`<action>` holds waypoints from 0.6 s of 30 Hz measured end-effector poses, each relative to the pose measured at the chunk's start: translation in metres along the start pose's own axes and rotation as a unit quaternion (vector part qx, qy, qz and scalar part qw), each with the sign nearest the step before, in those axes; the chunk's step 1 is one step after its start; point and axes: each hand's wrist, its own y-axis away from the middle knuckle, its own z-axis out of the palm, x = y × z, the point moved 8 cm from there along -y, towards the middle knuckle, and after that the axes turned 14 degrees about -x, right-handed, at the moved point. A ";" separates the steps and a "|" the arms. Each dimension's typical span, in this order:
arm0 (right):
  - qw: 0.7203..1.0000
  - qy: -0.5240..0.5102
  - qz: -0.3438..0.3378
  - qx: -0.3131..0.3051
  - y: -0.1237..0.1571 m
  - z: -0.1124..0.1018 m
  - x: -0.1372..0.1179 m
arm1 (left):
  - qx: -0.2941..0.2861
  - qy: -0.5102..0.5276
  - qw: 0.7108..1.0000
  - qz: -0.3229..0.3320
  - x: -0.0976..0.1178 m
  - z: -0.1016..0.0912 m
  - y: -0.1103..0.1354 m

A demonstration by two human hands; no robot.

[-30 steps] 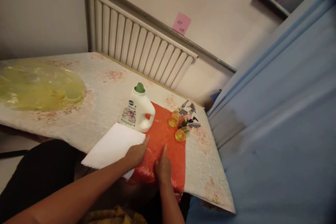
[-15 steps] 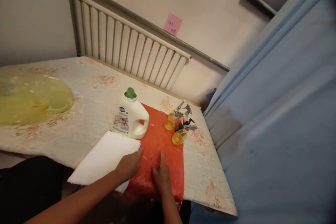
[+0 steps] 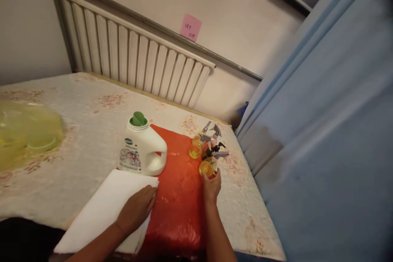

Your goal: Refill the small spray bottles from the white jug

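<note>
1. Lowest in view, your left hand (image 3: 138,208) rests at the right edge of a folded white cloth (image 3: 98,208), back of the hand up and fingers bent together; whether they pinch the edge or only lie on it, you cannot tell from here.
2. Beside it, a glossy red sheet (image 3: 175,200) runs up the table between your two forearms.
3. Your right hand (image 3: 212,184) reaches along the sheet's right side, thumb and fingers parted around the bottom end of the nearest spray bottle (image 3: 206,167); how firmly they close on it cannot be told.
4. That bottle holds yellow liquid and has a grey trigger head, pointing to your right.
5. Just behind it you have a second yellow spray bottle (image 3: 194,152) and a dark pump bottle (image 3: 208,153), with more trigger heads crowded behind.
6. To your left, just beyond the cloth, a white jug (image 3: 144,151) stands at the red sheet's left edge, a green cup-like piece (image 3: 138,118) in its mouth.
7. Well off to your left lies a yellow plastic bag (image 3: 27,127).
8. Past the table, you face a radiator (image 3: 132,53), with a pink note (image 3: 190,28) above.
</note>
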 end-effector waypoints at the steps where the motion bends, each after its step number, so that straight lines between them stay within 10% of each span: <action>1: 1.000 -0.006 0.015 0.006 -0.009 0.002 0.001 | -0.001 -0.008 1.000 -0.001 0.000 0.002 0.000; 10: 0.994 -0.045 0.096 0.001 -0.032 0.023 0.000 | -0.011 -0.009 1.000 -0.011 0.002 0.002 0.001; 18: 0.993 -0.057 0.100 -0.009 -0.014 0.000 0.000 | -0.016 -0.004 1.000 -0.007 0.003 0.001 0.000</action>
